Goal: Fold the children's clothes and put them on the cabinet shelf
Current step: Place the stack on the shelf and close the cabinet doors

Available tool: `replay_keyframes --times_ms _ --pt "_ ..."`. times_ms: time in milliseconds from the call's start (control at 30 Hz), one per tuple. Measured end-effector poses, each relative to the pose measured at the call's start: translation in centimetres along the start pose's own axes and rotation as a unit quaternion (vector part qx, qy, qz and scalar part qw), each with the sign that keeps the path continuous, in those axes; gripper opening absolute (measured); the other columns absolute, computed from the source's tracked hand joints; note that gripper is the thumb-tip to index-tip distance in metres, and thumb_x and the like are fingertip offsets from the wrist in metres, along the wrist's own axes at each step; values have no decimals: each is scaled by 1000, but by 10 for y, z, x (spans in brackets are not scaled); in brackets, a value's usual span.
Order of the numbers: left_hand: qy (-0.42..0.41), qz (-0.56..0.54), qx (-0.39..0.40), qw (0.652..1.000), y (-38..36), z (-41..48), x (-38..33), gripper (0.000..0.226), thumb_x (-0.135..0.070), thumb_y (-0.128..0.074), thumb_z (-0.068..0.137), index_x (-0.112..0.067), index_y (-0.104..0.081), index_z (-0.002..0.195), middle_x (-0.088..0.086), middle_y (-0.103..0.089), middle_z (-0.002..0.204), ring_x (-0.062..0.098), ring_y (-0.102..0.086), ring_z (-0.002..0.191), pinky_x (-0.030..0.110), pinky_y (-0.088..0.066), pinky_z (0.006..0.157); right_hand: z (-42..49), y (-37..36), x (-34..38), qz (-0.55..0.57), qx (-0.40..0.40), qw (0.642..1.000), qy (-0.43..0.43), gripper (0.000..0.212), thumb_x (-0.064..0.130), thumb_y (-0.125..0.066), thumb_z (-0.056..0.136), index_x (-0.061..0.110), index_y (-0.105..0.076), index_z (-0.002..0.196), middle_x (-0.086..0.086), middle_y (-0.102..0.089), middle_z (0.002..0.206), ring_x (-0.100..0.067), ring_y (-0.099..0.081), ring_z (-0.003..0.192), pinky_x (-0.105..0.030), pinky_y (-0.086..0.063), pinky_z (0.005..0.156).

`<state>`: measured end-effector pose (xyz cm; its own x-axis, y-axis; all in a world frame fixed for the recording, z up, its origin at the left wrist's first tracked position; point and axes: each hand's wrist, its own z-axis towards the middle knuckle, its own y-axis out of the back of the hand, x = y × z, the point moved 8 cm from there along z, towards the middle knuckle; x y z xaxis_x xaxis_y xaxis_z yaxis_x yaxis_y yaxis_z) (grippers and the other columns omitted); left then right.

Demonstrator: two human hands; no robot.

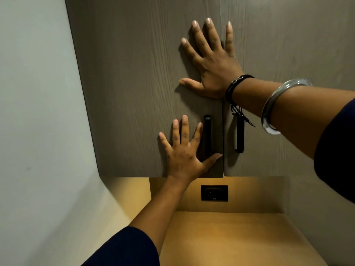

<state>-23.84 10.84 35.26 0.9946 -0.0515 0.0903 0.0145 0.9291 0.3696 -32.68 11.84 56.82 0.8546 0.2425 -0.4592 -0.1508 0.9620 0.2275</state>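
Both hands are pressing flat against the closed cabinet point(288, 45), fingers spread straight and holding nothing. The left hand point(182, 156) is lying low on the left door point(134, 93), its thumb reaching just under the black handle point(207, 135). The right hand point(211, 68) is resting higher, spanning the seam between the two doors. The cabinet's inside is staying hidden behind them, above a wooden counter point(230, 237).

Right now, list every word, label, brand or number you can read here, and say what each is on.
No text here can be read.
Socket: a small pale mark near its lower edge, too small to read.
Doors, handles, bangle: no writing visible.
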Motion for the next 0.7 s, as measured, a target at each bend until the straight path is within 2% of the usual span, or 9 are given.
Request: replay_keyframes --times_ms 100,300,533,600,700 --pt "6 7 14 1000 0 0 0 96 -89 -23 78 -33 -12 155 10 3 166 35 3 152 72 3 111 -2 1 1 -5 21 1000 1 97 86 -10 80 25 -6 155 -16 -2 163 -46 1 147 -71 -1 112" --pt "21 -5 73 997 3 -2 4 101 -91 -25 76 -35 2 156 13 6 165 35 9 151 73 -2 111 -9 5 9 -17 105 994 25 99 85 -13 80 23 1 155 -14 9 163 -43 9 148 -64 9 113" --pt "52 18 111 992 -3 4 26 98 -88 -21 81 -27 -4 157 15 5 165 40 2 151 72 -12 113 -36 -28 12 -62 206 975 58 89 81 -11 83 29 6 154 -9 15 163 -34 12 149 -60 16 113" --pt "27 4 137 990 33 -17 -4 100 -88 -20 81 -26 -3 157 16 7 165 40 4 151 71 -11 114 -72 16 3 -78 247 965 42 88 80 -10 83 30 4 154 -8 15 163 -33 12 149 -60 16 113" --pt "28 4 145 989 33 -20 -10 101 -89 -19 80 -26 1 157 16 9 165 40 6 151 69 -7 115 -77 14 -1 -75 262 962 27 88 80 -8 83 29 1 155 -8 13 163 -32 12 150 -59 16 113"
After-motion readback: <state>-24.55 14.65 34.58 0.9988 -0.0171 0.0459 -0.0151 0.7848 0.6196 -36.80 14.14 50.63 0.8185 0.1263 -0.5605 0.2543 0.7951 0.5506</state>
